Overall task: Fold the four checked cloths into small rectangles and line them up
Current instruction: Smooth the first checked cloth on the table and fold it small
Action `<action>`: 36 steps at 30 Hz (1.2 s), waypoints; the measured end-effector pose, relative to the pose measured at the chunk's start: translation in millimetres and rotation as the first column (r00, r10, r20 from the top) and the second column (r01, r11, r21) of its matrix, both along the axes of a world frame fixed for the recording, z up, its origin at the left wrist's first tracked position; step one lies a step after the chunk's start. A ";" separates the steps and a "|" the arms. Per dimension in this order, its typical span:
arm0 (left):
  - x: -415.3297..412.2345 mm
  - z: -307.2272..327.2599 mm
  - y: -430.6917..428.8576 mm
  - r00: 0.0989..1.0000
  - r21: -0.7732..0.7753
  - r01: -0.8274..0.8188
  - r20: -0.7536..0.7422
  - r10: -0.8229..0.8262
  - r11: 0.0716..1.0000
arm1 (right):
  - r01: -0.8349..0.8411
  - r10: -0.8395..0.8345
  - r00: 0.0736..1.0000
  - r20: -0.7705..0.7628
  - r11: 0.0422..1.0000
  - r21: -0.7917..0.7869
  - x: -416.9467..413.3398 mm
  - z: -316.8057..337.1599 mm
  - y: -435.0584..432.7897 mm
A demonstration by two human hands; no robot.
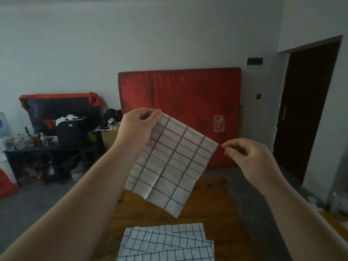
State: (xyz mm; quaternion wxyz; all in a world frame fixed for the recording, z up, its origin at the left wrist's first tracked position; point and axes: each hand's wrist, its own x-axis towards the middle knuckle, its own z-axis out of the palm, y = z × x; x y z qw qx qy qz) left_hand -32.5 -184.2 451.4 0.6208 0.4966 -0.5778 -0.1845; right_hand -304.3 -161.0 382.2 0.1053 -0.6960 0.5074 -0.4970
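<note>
My left hand pinches the top left corner of a white cotton cloth with dark grid lines, thumb on the front and fingers curled behind. That one pinch seems to carry most of the weight. The cloth hangs in the air, its top edge slanting down to the right, above the middle of the brown wooden table and clear of it.

If the pinch slackens, the cloth would likely drop onto the loose pile of other white checked cloths, which lie flat and overlapped at the table's near edge. I would then have to sort them apart.

A crease runs down the hanging cloth's lower half. If I fold along it carelessly, the rectangle will probably come out skewed, with edges that don't meet. The lowest corner hangs close above the pile, so laying the cloth down there could drag the others askew. The bare wood toward the far edge looks safer.

My right hand is at the cloth's top right corner, thumb and forefinger drawn together and the other fingers curled. The tips meet the corner, but I cannot tell whether they actually hold it. If they don't, that side will sag and twist when I bring the cloth down.
</note>
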 end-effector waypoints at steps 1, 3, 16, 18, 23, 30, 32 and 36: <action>-0.3 -1.1 -0.8 0.999 -0.002 0.002 0.039 -0.002 1.000 | 0.013 -0.012 0.999 0.032 1.000 -0.023 0.2 -0.7 -0.6; -4.6 -2.5 0.7 0.992 0.006 0.018 0.122 -0.019 1.000 | 0.023 -0.018 0.998 0.068 0.997 -0.080 5.8 1.2 -1.6; -21.5 -14.0 5.0 0.953 0.112 0.132 0.259 -0.158 0.985 | -0.138 0.138 0.990 -0.013 0.990 -0.018 73.9 45.5 -18.2; -19.0 -15.7 4.4 0.952 0.112 0.146 0.255 -0.171 0.983 | -0.137 0.137 0.990 -0.018 0.991 0.003 75.8 45.5 -20.3; -10.2 -27.7 3.5 0.914 0.215 0.157 0.338 -0.224 0.964 | -0.121 0.121 0.992 0.018 0.993 0.003 74.8 46.8 -25.6; 15.2 -66.2 7.1 0.857 0.394 0.231 0.350 -0.377 0.890 | -0.152 0.148 0.985 0.086 0.988 0.041 61.8 42.6 -32.4; 22.5 -76.2 7.6 0.858 0.413 0.211 0.355 -0.370 0.886 | -0.158 0.153 0.984 0.088 0.986 0.046 59.3 42.5 -33.1; 38.5 -92.5 9.7 0.886 0.439 0.191 0.308 -0.347 0.878 | -0.161 0.155 0.981 0.116 0.986 0.045 58.0 39.1 -36.7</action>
